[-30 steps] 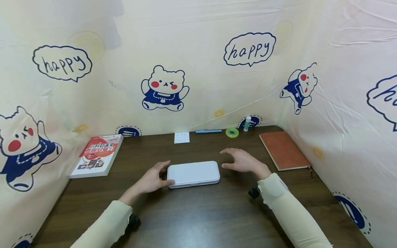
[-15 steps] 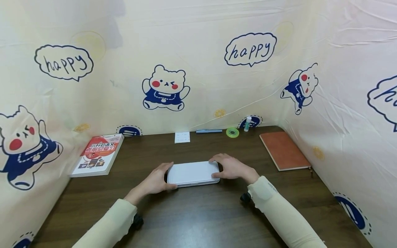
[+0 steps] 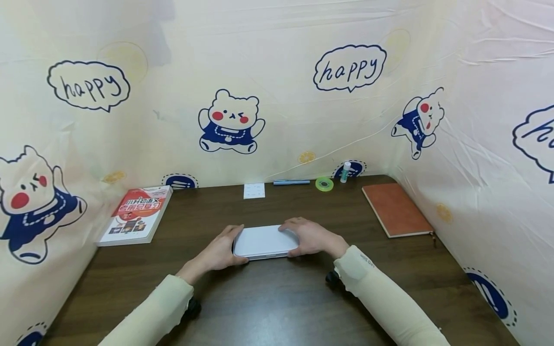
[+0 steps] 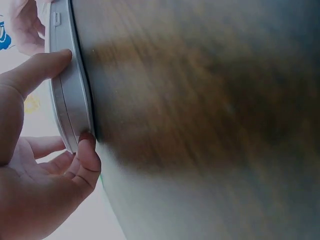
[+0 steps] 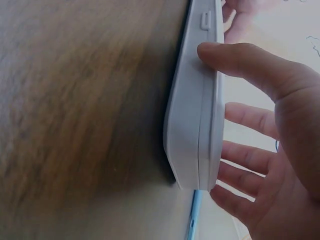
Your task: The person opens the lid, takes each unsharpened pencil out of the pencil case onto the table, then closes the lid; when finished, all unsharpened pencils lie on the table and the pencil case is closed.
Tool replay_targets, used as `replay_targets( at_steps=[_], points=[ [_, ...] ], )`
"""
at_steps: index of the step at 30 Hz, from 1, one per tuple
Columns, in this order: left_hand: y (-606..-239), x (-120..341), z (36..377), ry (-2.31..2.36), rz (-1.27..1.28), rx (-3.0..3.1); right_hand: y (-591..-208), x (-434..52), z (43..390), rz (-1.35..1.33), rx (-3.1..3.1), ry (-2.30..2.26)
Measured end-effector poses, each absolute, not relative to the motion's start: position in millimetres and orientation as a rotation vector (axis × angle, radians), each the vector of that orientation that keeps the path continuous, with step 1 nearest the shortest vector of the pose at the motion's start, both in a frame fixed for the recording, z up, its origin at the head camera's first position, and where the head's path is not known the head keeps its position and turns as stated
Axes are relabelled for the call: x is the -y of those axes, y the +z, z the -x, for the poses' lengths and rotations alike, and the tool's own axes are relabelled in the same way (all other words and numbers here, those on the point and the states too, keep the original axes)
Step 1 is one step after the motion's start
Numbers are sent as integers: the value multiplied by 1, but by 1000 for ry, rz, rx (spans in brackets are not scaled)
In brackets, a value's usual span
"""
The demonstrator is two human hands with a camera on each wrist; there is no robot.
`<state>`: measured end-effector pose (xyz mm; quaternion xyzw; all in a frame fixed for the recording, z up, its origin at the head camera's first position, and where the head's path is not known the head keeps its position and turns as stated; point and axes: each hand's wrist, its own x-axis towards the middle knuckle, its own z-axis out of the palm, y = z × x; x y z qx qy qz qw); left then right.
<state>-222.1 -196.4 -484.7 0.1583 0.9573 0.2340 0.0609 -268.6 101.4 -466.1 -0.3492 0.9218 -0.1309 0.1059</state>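
Note:
A white hard pencil case (image 3: 261,241) with rounded corners lies flat and closed on the dark wooden table, a small catch in its front side. My left hand (image 3: 220,251) grips its left end, thumb at the front edge and fingers round the end and back. In the left wrist view the thumb (image 4: 52,65) presses the case's front side. The right end is held by my right hand (image 3: 312,238), its fingers reaching over the top toward the back edge. Seen in the right wrist view, the right thumb (image 5: 225,56) presses the front side near the catch.
At the back left lies a thick red-and-white book (image 3: 136,216). Along the back edge are a white paper slip (image 3: 254,191), a blue pen (image 3: 291,182), a green tape roll (image 3: 324,184) and a glue stick (image 3: 345,172). A brown notebook (image 3: 396,210) lies at the right.
My right hand has moved left from beside the pencil case onto its right end and taken hold. My left hand has tightened round the left end. The case has stayed in about the same place.

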Motion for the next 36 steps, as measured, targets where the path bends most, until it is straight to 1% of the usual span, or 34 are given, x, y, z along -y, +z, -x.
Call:
replay_targets(
  at_steps=[25, 36],
  points=[
    [-487, 187, 225, 573, -387, -2970, -472, -89, 266, 1091, -2769, -333],
    [-485, 187, 227, 515, -415, -2973, -468, -86, 264, 1116, -2767, -313]
  ],
)
